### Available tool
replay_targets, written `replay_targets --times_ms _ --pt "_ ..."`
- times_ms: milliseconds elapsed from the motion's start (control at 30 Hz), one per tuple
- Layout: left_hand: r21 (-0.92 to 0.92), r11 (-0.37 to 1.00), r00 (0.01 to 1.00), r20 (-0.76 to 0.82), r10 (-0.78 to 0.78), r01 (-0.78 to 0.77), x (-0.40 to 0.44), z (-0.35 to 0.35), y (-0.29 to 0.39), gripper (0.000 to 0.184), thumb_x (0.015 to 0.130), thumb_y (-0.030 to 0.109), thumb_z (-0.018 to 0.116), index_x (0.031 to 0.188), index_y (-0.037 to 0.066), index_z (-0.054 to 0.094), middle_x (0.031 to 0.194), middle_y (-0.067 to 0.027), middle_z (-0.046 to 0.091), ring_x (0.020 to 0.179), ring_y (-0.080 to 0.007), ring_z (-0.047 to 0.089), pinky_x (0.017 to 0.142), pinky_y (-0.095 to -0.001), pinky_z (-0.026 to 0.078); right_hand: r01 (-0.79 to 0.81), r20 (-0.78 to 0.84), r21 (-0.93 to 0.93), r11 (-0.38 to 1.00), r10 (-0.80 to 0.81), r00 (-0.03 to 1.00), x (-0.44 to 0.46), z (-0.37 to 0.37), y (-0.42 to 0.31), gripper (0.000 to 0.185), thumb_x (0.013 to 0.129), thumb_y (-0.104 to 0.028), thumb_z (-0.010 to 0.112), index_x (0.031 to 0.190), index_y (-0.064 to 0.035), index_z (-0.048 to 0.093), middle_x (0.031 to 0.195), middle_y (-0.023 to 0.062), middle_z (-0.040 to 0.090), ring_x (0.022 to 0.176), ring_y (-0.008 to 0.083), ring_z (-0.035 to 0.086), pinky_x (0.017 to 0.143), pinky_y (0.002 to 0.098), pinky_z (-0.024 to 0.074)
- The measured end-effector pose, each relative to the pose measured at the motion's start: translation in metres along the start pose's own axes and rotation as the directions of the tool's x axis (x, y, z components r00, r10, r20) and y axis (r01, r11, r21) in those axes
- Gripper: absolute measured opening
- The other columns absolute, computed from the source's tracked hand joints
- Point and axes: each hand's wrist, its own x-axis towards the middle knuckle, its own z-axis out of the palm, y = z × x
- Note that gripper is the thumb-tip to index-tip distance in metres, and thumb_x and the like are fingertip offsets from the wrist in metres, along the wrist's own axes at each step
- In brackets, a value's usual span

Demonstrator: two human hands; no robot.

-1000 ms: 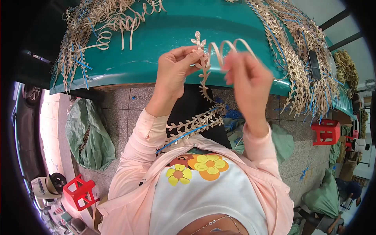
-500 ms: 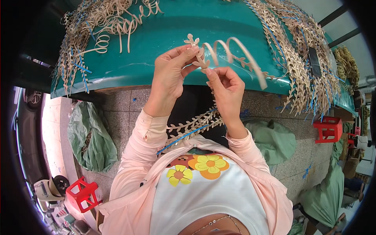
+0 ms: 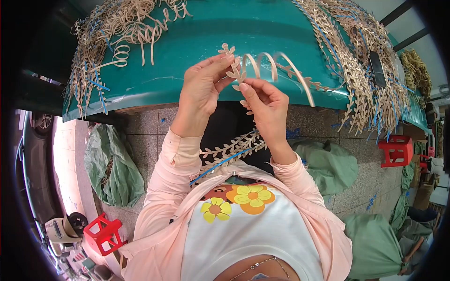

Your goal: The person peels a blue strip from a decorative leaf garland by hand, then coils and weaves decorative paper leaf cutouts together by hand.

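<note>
Between both hands is a beige leaf garland (image 3: 236, 70), its leafy tip standing up above the fingers. My left hand (image 3: 202, 82) pinches it near the tip, thumb against fingers. Lower down, my right hand (image 3: 268, 104) grips the same garland with thumb and bent fingers. A pale coiled strip (image 3: 274, 65) springs out to the right from beside the fingers; where it starts is hidden. Below my hands, more leaf strands (image 3: 234, 146) with a blue strip (image 3: 220, 166) lie across my lap.
The green-covered table (image 3: 211, 28) carries curly strips (image 3: 136, 23) and leaf strands (image 3: 86, 70) at left. Heaped garlands (image 3: 361, 70) with a dark phone (image 3: 376, 69) lie at right. Green sacks (image 3: 112, 164) and red stools (image 3: 104, 233) stand on the floor.
The coiled strip has swung slightly, its free end shifting left. My right hand has moved a little left and up along the garland. The whole view has shifted slightly.
</note>
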Motion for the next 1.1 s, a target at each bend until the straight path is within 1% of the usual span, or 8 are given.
replay_targets --times_ms 200,267,333,467,700,867,967,1100 --pt "-0.010 1.000 0.999 0.055 0.001 -0.001 -0.004 0.004 0.000 0.023 0.089 0.020 0.072 0.104 0.002 0.070 0.099 -0.0076 0.071 0.087 -0.0146 0.066 0.083 -0.0283 0.052 0.035 -0.021 0.011 0.999 -0.035 0.999 0.004 0.002 -0.005 0.020 0.092 -0.015 0.071 0.103 0.0011 0.069 0.085 0.0000 0.067 0.070 0.0026 0.059 0.060 0.0177 0.0497" --pt "0.152 0.988 0.981 0.189 -0.043 0.014 -0.006 0.001 -0.006 0.022 0.091 0.021 0.070 0.102 0.003 0.072 0.098 -0.0060 0.072 0.088 -0.0136 0.065 0.084 -0.0272 0.050 0.044 -0.035 0.010 0.999 -0.043 0.998 0.005 0.003 -0.010 0.021 0.092 -0.016 0.071 0.104 0.0007 0.069 0.084 -0.0005 0.067 0.069 0.0026 0.059 0.060 0.0177 0.0491" --pt "0.152 0.987 0.983 0.182 0.021 -0.049 -0.003 -0.003 -0.007 0.021 0.091 0.020 0.070 0.102 0.002 0.072 0.097 -0.0059 0.072 0.088 -0.0131 0.065 0.084 -0.0272 0.050 -0.044 -0.042 0.004 0.999 0.044 0.998 0.005 0.006 -0.013 0.021 0.092 -0.016 0.071 0.104 0.0013 0.069 0.083 -0.0003 0.067 0.069 0.0034 0.059 0.060 0.0182 0.0480" --pt "0.224 0.956 0.978 0.123 0.167 -0.191 0.001 -0.005 -0.011 0.019 0.089 0.016 0.072 0.098 -0.001 0.073 0.092 -0.0071 0.072 0.084 -0.0132 0.066 0.081 -0.0280 0.053 -0.063 -0.054 0.085 0.994 0.067 0.996 0.006 0.002 0.002 0.022 0.091 -0.016 0.072 0.104 0.0021 0.069 0.084 0.0004 0.068 0.070 0.0041 0.060 0.062 0.0185 0.0470" --pt "0.151 0.981 0.991 0.060 0.116 -0.124 0.003 -0.002 -0.017 0.020 0.089 0.016 0.072 0.097 -0.002 0.072 0.088 -0.0087 0.071 0.079 -0.0147 0.068 0.075 -0.0284 0.057 -0.119 -0.029 0.066 0.991 0.121 0.992 0.003 -0.006 -0.004 0.026 0.089 -0.014 0.074 0.107 0.0027 0.069 0.085 0.0029 0.069 0.072 0.0057 0.062 0.063 0.0182 0.0480" --pt "0.037 0.999 0.997 0.076 -0.025 0.022 0.001 0.001 -0.012 0.022 0.090 0.018 0.071 0.099 -0.002 0.072 0.090 -0.0081 0.072 0.081 -0.0138 0.067 0.076 -0.0272 0.054 -0.103 -0.025 0.047 0.994 0.104 0.994 0.005 -0.005 -0.003 0.024 0.089 -0.013 0.074 0.107 0.0028 0.069 0.083 0.0034 0.070 0.071 0.0059 0.063 0.063 0.0183 0.0496" --pt "0.138 0.986 0.991 0.109 0.079 -0.094 0.005 0.000 -0.016 0.024 0.090 0.020 0.071 0.100 -0.002 0.073 0.093 -0.0081 0.072 0.082 -0.0132 0.066 0.076 -0.0267 0.052 -0.102 -0.052 0.016 0.995 0.103 0.993 0.009 -0.003 -0.003 0.024 0.089 -0.013 0.074 0.106 0.0030 0.069 0.082 0.0034 0.070 0.070 0.0057 0.063 0.062 0.0187 0.0500" --pt "0.246 0.960 0.980 0.178 0.091 -0.134 0.007 -0.007 -0.026 0.023 0.089 0.018 0.072 0.100 -0.002 0.073 0.093 -0.0090 0.072 0.083 -0.0133 0.066 0.078 -0.0277 0.051 -0.012 -0.075 0.020 1.000 0.013 0.997 0.015 -0.001 0.004 0.023 0.090 -0.014 0.073 0.105 0.0033 0.070 0.085 0.0033 0.070 0.073 0.0056 0.064 0.063 0.0189 0.0503"
